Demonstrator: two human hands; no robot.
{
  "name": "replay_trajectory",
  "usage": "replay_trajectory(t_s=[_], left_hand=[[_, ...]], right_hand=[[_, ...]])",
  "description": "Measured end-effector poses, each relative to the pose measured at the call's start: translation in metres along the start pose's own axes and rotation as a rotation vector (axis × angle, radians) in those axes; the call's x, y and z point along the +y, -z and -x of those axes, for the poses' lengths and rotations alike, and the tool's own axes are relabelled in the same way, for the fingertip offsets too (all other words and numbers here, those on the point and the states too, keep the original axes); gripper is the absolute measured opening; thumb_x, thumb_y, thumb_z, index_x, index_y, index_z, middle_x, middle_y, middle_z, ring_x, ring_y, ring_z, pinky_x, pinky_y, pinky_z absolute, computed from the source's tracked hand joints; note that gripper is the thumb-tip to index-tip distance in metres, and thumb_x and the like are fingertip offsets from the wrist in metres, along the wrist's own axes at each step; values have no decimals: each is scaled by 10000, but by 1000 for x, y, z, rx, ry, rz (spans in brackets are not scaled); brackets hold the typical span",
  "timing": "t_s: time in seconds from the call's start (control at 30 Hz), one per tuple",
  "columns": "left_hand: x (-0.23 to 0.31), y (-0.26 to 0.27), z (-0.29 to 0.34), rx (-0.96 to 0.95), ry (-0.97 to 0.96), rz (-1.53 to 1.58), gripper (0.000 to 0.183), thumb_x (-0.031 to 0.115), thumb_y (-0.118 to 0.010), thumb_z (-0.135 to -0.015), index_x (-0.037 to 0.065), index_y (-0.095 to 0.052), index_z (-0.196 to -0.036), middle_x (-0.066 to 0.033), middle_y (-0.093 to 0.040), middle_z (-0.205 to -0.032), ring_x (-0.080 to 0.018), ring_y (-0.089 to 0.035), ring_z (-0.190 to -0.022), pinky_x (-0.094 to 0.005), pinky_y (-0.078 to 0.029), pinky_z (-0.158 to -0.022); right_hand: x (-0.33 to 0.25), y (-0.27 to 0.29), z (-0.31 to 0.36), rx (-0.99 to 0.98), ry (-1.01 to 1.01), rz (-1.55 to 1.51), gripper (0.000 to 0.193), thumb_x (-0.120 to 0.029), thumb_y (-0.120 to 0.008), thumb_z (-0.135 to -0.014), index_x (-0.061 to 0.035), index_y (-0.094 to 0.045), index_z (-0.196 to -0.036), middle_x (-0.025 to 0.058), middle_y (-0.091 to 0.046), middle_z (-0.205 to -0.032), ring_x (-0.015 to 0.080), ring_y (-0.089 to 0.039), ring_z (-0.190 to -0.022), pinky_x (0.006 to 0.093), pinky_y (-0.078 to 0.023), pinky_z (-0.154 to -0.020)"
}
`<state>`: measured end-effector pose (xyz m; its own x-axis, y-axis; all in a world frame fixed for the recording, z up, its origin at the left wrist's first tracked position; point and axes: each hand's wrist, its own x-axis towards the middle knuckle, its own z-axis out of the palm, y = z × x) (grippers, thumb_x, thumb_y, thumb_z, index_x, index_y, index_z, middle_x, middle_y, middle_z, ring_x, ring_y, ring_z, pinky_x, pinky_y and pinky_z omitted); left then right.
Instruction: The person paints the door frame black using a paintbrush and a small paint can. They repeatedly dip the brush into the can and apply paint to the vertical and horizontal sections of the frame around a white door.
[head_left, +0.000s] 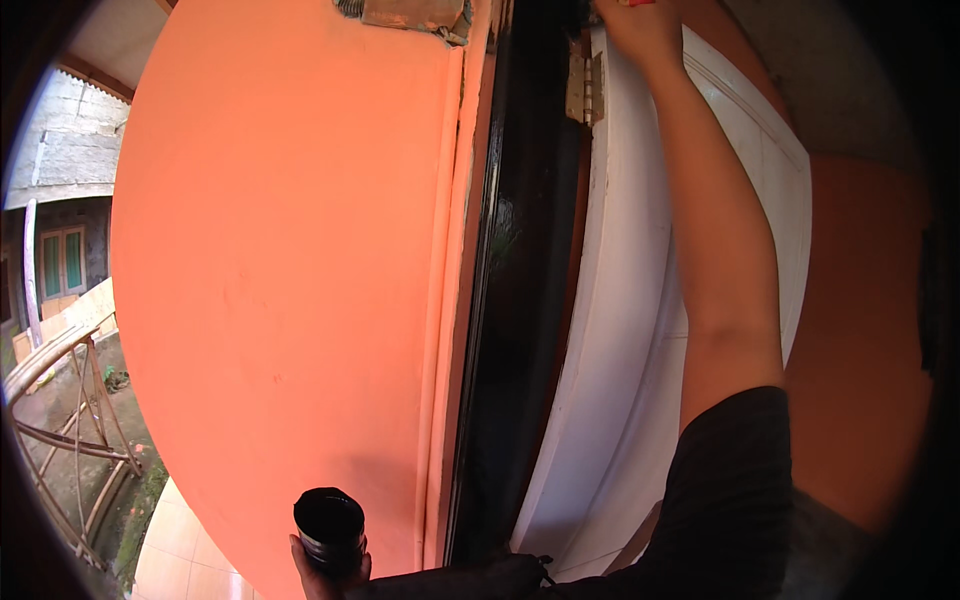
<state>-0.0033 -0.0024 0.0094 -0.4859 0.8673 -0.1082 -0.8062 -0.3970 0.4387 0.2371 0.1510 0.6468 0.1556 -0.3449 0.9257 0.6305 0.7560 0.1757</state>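
Low in the view, my left hand [318,577] is wrapped round a black cup [330,530], held upright in front of the orange wall. The inside of the cup looks dark, and what it holds cannot be made out. My right arm stretches up across the white door, and my right hand [640,32] is at the top edge by the upper part of the black door frame [520,270]. A bit of something red [634,2] shows at its fingers; the rest is cut off. The frame has a wet-looking gloss.
The white door [625,300] stands open on a metal hinge [585,88], close to the frame. A smooth orange wall [280,250] fills the left. Beyond it are a bamboo rack [75,430] and pale floor tiles [180,550]. Another orange wall [860,330] lies right of the door.
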Motion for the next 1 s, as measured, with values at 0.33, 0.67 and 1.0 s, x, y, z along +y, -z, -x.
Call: replay_trajectory(t_s=[0.33,0.67,1.0], left_hand=[[2,14,-8,-22,2,-75,936,818,-341,-884,9,-544,-1309,-199,-685,-1084,-278,-689,-885,-360,-591,-686],[2,19,-4,16,35,-79,948,827,-351,-873,4,-542,-1304,-197,-680,-1093,-286,-688,-906,-366,-592,-713],[3,21,0,-18,42,-53,913,797,-398,-884,12,-509,-1336,-195,-657,-1151,-297,-678,-975,-378,-598,-739]], right_hand=[[-19,31,-5,20,-32,-165,128,-121,-659,-725,-10,-601,-695,95,-615,-640,223,-604,-632,391,-471,-620],[-16,27,30,-187,-98,-198,125,-117,-685,-726,-32,-602,-688,94,-621,-648,218,-607,-625,380,-478,-610],[-19,18,35,-70,-41,7,122,-133,-672,-759,-36,-608,-723,96,-624,-677,240,-610,-659,376,-479,-652]])
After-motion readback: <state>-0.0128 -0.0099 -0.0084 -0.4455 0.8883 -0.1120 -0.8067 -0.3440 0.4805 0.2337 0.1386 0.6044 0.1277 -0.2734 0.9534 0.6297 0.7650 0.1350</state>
